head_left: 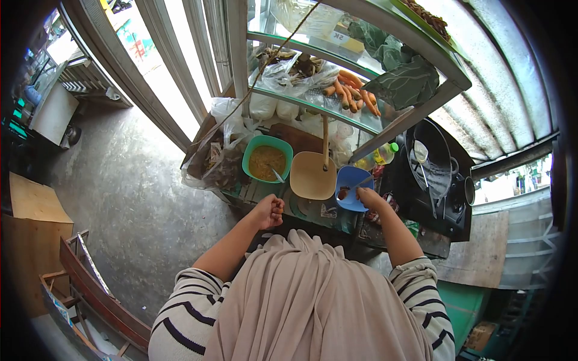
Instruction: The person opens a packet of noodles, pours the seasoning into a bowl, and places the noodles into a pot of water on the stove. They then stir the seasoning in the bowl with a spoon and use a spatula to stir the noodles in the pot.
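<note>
Beige headscarf (301,295) below; left hand (269,212) and right hand (368,197) curled, right at blue bowl (351,202); held things unclear

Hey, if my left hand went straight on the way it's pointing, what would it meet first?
Probably the tan bowl, on its near left side; depth is unclear, so your left hand might pass over its rim instead.

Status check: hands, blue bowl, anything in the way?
Left hand curled closed, contents unclear. Right hand at blue bowl, grip unclear. Beige bowl alongside. Nothing visibly blocking right hand.
</note>
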The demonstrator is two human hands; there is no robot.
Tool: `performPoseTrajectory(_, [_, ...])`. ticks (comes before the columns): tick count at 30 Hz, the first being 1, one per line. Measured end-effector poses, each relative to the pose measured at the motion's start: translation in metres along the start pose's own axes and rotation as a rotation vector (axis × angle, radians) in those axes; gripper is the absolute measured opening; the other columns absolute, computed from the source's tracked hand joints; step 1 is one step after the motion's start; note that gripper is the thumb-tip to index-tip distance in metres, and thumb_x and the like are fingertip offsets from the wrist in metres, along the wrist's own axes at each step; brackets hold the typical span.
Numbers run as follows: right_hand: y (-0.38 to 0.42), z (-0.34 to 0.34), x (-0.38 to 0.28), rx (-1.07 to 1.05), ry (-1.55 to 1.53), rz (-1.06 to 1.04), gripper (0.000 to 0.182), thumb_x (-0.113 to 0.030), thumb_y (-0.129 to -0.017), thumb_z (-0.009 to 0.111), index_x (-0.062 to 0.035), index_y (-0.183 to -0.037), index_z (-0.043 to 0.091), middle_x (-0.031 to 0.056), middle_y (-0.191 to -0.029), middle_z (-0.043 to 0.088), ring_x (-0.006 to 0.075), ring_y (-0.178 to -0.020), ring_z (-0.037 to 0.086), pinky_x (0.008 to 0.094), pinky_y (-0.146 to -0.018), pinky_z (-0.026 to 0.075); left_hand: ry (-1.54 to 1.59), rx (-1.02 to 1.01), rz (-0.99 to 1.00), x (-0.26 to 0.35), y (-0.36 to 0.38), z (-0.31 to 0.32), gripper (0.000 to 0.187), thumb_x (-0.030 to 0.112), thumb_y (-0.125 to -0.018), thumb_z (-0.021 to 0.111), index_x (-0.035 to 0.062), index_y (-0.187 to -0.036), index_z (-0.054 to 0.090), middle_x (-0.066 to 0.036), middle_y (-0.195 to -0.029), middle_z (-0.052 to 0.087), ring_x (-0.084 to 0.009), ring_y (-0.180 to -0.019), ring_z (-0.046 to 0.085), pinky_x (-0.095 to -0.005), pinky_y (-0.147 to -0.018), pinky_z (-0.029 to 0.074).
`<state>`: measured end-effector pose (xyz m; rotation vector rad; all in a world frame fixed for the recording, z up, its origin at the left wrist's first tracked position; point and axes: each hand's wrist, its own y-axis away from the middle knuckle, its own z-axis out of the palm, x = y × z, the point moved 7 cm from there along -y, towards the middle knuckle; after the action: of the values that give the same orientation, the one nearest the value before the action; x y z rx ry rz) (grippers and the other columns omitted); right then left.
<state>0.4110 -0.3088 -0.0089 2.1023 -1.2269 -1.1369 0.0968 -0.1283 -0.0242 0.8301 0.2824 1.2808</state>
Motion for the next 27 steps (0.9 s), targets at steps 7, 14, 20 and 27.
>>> performPoseTrajectory(7, [0.031, -0.008, -0.025, -0.008, 0.179, -0.105, 0.015, -0.010, -0.079, 0.049, 0.0003, -0.089, 0.055, 0.0121, -0.071, 0.063, 0.0215, -0.061, 0.060, 0.0370, -0.056, 0.048, -0.123, 0.007, 0.004, -0.003, 0.002, -0.009, 0.017, 0.022, -0.087, 0.039, 0.0111, -0.077, 0.047, 0.005, -0.061, 0.035, -0.0088, -0.050, 0.033, -0.0289, -0.057, 0.044])
performPoseTrajectory(14, [0.051, -0.034, -0.046, 0.580, 0.449, -0.307, 0.012, -0.012, -0.075, 0.061, -0.0038, -0.081, 0.066, 0.0166, -0.073, 0.065, 0.0348, -0.071, 0.063, 0.0410, -0.067, 0.051, -0.250, 0.015, 0.005, -0.002, 0.004, -0.013, 0.014, 0.022, -0.090, 0.044, 0.0113, -0.086, 0.051, 0.005, -0.067, 0.040, -0.0085, -0.057, 0.037, -0.0278, -0.063, 0.045])
performPoseTrajectory(20, [0.035, -0.021, -0.022, 0.734, 0.458, -0.381, 0.016, -0.012, -0.077, 0.058, -0.0071, -0.085, 0.070, 0.0184, -0.076, 0.064, 0.0357, -0.074, 0.063, 0.0427, -0.071, 0.050, -0.497, -0.040, 0.099, 0.010, 0.013, -0.007, 0.022, 0.025, -0.097, 0.041, 0.0100, -0.109, 0.052, 0.006, -0.076, 0.047, -0.0051, -0.064, 0.042, -0.0233, -0.067, 0.043])
performPoseTrajectory(27, [0.043, -0.022, -0.029, 0.577, 0.021, -0.220, 0.012, -0.014, -0.077, 0.068, -0.0024, -0.081, 0.068, 0.0117, -0.070, 0.066, 0.0216, -0.066, 0.065, 0.0332, -0.060, 0.050, -0.686, 0.129, 0.198, 0.033, 0.021, -0.021, 0.025, 0.030, -0.097, 0.041, 0.0113, -0.109, 0.052, 0.005, -0.077, 0.051, -0.0038, -0.064, 0.042, -0.0224, -0.066, 0.044])
